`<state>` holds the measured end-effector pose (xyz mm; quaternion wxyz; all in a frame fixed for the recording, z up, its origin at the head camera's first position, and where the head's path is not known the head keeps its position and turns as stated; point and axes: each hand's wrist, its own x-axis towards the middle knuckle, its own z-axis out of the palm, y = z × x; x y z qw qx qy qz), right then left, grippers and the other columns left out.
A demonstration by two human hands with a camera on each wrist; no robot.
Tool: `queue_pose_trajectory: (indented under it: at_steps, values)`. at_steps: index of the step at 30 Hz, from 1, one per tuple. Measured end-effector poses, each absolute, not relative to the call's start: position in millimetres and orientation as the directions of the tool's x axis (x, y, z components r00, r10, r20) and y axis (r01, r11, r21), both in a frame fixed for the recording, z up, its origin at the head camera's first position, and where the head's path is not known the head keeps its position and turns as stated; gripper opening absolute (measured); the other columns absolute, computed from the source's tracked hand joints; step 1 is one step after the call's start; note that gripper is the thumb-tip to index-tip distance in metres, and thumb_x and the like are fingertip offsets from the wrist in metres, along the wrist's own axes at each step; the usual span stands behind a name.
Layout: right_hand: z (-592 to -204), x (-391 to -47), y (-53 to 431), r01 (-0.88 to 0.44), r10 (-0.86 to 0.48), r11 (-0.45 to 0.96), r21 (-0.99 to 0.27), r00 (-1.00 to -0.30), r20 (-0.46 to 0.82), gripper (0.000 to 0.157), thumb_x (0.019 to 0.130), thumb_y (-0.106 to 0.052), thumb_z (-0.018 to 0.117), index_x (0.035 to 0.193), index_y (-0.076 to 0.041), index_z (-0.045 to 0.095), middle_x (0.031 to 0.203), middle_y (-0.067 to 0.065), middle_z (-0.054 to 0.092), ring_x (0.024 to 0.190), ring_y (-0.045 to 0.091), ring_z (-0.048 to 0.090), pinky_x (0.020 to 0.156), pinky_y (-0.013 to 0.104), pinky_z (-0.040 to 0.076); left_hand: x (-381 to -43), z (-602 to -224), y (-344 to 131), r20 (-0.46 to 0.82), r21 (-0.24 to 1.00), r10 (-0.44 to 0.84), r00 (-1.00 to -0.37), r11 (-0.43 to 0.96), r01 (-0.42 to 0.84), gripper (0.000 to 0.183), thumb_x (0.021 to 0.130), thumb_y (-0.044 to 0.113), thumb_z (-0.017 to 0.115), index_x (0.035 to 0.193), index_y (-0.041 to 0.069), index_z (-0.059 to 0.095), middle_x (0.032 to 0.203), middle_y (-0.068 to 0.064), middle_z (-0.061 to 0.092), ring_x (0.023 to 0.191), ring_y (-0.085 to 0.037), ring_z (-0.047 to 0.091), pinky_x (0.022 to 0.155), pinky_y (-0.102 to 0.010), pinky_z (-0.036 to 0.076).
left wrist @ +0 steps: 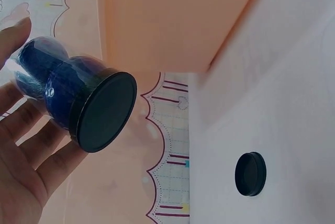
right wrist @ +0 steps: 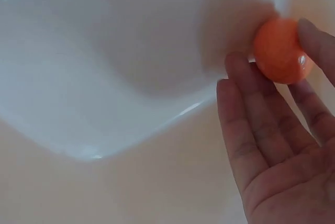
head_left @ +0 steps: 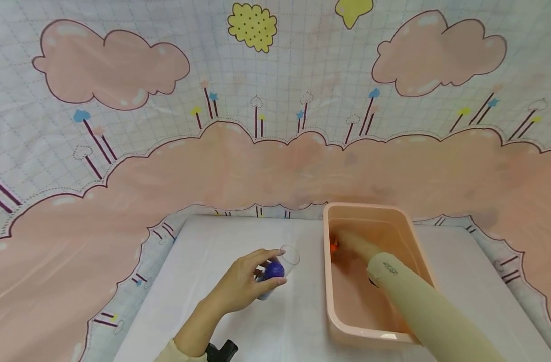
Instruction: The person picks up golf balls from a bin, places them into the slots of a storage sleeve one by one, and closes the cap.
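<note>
My left hand [head_left: 239,284] grips a clear plastic tube [head_left: 291,255] over the white table, to the left of a peach bin. Dark blue balls [left wrist: 60,85] sit inside the tube, and a black cap [left wrist: 104,111] closes its lower end. In the head view the tube tilts, its clear rim pointing up and right. Down inside the bin, my right hand [head_left: 351,241] reaches to the left wall. Between thumb and fingers it pinches a glossy orange ball [right wrist: 282,51], close to the bin's inner surface in the right wrist view.
The peach plastic bin [head_left: 330,301] stands on the right half of the white table [head_left: 189,261]. A loose black cap [left wrist: 250,174] lies on the tabletop in the left wrist view. Behind the table hangs a cloth [head_left: 275,171] printed with clouds.
</note>
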<state>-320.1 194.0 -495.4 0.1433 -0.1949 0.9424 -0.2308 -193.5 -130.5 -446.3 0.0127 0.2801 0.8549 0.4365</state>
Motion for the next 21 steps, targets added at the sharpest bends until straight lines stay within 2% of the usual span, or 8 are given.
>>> queue_pose_trajectory:
  at_steps: [5,11,15,21]
  values:
    - [-495,-322,192,-0.316,-0.433,0.843,-0.435,-0.880,-0.198,0.024,0.085,-0.015,0.082,0.083,-0.005,0.060,0.071,0.000,0.052,0.066,0.015,0.050,0.061,0.025,0.044,-194,-445,-131,0.222,0.755,0.491,-0.842,0.460,0.467,0.057,0.094,0.050,0.072,0.145,0.028,0.058,0.122,0.010,0.069,0.103,-0.008,0.068,0.088,-0.025,0.060]
    - [-487,-322,193,-0.318,-0.447,0.838,-0.444,-0.867,-0.223,0.023,0.085,-0.012,0.084,0.095,0.000,0.066,0.083,0.006,0.063,0.070,0.016,0.056,0.063,0.026,0.054,-194,-446,-130,0.226,0.754,0.489,-0.843,0.460,0.469,0.057,0.095,0.050,0.072,0.145,0.027,0.059,0.121,0.008,0.069,0.102,-0.008,0.068,0.088,-0.026,0.061]
    - [-478,-323,197,-0.323,-0.458,0.822,-0.469,-0.864,-0.208,0.020,0.085,-0.008,0.082,0.092,0.002,0.066,0.082,0.007,0.064,0.070,0.016,0.056,0.063,0.025,0.051,-194,-446,-130,0.221,0.753,0.480,-0.849,0.469,0.461,0.057,0.094,0.050,0.072,0.145,0.027,0.059,0.121,0.009,0.069,0.103,-0.008,0.068,0.089,-0.027,0.060]
    - [-452,-317,203,-0.258,-0.432,0.811,-0.526,-0.869,-0.240,0.018,0.086,-0.010,0.081,0.096,0.000,0.070,0.092,0.007,0.068,0.078,0.019,0.059,0.073,0.030,0.054,-196,-447,-131,0.214,0.758,0.474,-0.854,0.471,0.451,0.057,0.094,0.049,0.073,0.144,0.024,0.060,0.123,0.011,0.069,0.103,-0.008,0.068,0.089,-0.026,0.060]
